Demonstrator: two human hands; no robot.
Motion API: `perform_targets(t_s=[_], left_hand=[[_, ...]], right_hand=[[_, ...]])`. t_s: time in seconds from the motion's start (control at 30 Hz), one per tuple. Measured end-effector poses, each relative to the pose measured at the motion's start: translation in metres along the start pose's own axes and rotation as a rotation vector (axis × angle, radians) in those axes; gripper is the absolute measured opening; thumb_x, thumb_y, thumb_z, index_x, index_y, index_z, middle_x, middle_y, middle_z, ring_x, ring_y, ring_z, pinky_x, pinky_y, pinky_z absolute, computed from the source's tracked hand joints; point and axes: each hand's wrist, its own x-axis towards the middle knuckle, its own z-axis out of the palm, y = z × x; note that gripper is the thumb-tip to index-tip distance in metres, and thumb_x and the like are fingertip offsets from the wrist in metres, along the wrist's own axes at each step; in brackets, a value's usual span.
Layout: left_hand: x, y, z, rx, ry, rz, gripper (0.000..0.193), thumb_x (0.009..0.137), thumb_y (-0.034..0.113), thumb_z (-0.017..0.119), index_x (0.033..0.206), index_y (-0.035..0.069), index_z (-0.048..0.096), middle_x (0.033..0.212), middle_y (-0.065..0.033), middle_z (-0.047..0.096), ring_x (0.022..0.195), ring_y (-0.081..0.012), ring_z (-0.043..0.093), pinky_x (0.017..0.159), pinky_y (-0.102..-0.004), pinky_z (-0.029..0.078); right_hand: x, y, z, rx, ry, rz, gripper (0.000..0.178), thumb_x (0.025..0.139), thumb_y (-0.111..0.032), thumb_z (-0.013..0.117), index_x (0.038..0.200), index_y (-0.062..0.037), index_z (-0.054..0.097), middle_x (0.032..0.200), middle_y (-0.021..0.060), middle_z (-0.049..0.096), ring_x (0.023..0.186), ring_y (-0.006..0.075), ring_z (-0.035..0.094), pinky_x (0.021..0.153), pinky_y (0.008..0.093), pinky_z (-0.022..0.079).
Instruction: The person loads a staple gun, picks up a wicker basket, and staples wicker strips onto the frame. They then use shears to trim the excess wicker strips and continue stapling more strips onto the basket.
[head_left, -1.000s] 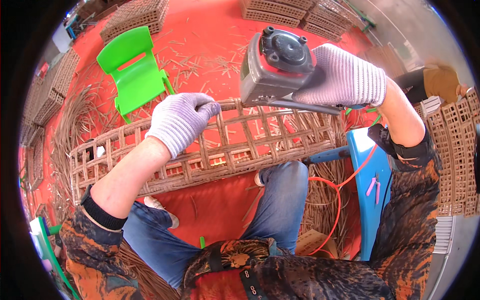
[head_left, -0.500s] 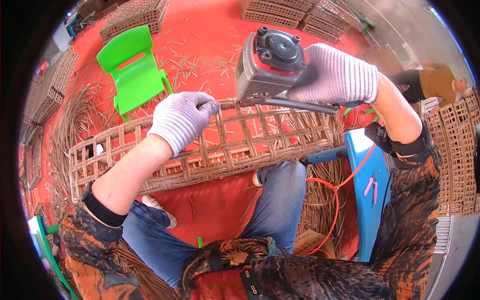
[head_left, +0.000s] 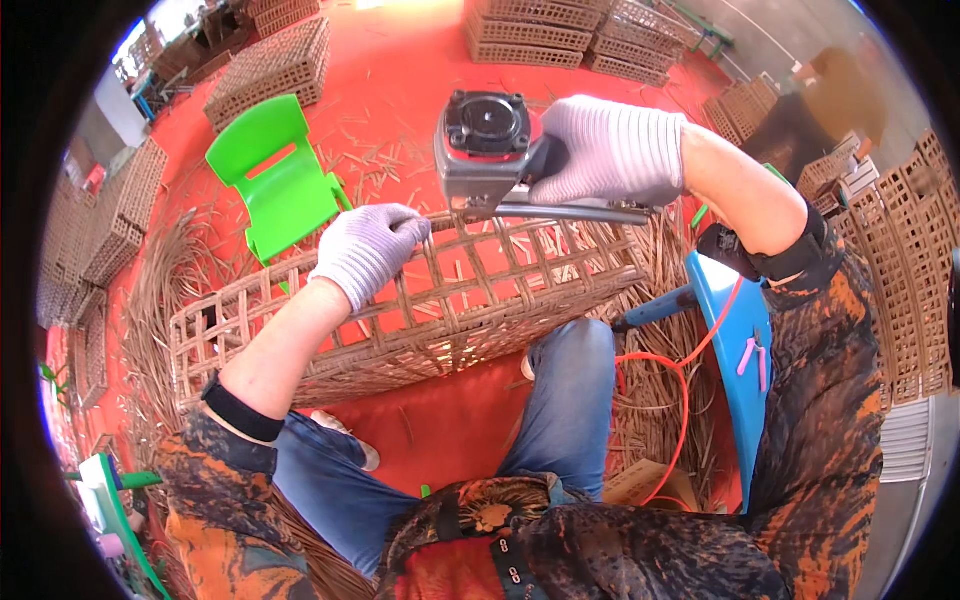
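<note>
In front of my knees a woven rattan-like basket frame (head_left: 460,322) with an open lattice stands tilted. My left hand (head_left: 366,252), in a pale knitted glove, is closed on its upper rim, fingertips partly hidden. My right hand (head_left: 618,152), gloved likewise, grips the handle of a grey-black pneumatic staple gun (head_left: 485,165). The gun's nose is at the upper rim, a short way right of my left hand; whether it presses on the rim I cannot tell. Its long metal magazine (head_left: 580,211) points right, under my right hand.
A green chair (head_left: 278,190) stands beyond the frame. At right, an orange hose (head_left: 684,420) runs past a blue stool (head_left: 722,350) holding pink-handled snips (head_left: 752,362). Stacked woven baskets (head_left: 272,72) stand around. Loose strips (head_left: 160,320) litter the red floor. A blurred person (head_left: 825,115) is at far right.
The staple gun has moved left along the rim, closer to my left hand. My left hand keeps its hold. The view has shifted, and the person at right has moved.
</note>
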Motion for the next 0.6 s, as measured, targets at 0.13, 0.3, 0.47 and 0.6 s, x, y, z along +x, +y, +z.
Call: perform_targets(t_s=[0.13, 0.3, 0.47, 0.6], left_hand=[[0.009, 0.010, 0.003, 0.035, -0.025, 0.019, 0.037, 0.081, 0.044, 0.061, 0.105, 0.019, 0.075, 0.094, -0.0097, 0.074, 0.093, -0.0277, 0.070, 0.085, -0.0380, 0.054], [0.011, 0.017, 0.015, 0.048, 0.094, 0.049, 0.033, 0.081, 0.037, 0.067, 0.098, 0.009, 0.073, 0.083, -0.0131, 0.072, 0.081, -0.0269, 0.070, 0.080, -0.0365, 0.054], [0.012, 0.031, 0.007, -0.004, -0.017, -0.055, 0.038, 0.080, 0.044, 0.069, 0.092, 0.008, 0.074, 0.088, -0.0116, 0.073, 0.085, -0.0253, 0.070, 0.081, -0.0362, 0.053], [0.016, 0.007, 0.009, -0.038, 0.024, 0.125, 0.039, 0.081, 0.045, 0.069, 0.091, 0.008, 0.074, 0.096, -0.0117, 0.074, 0.091, -0.0262, 0.069, 0.084, -0.0364, 0.052]], right_hand=[[-0.037, 0.005, 0.005, 0.053, 0.213, 0.042, 0.045, 0.077, -0.034, 0.073, 0.107, -0.0007, 0.070, 0.080, 0.0127, 0.071, 0.070, 0.0210, 0.065, 0.070, 0.0340, 0.053], [-0.098, 0.019, 0.009, 0.375, 0.388, 0.147, 0.039, 0.084, -0.028, 0.072, 0.111, -0.0003, 0.067, 0.080, 0.0073, 0.070, 0.074, 0.0143, 0.064, 0.071, 0.0322, 0.052], [-0.159, 0.035, 0.043, 0.391, 0.602, 0.154, 0.039, 0.085, -0.025, 0.075, 0.115, -0.0016, 0.066, 0.097, 0.0087, 0.073, 0.087, 0.0123, 0.067, 0.081, 0.0318, 0.053], [-0.186, 0.044, 0.078, 0.469, 0.638, 0.306, 0.042, 0.084, -0.028, 0.076, 0.116, -0.0023, 0.066, 0.097, 0.0106, 0.073, 0.088, 0.0144, 0.069, 0.081, 0.0327, 0.054]])
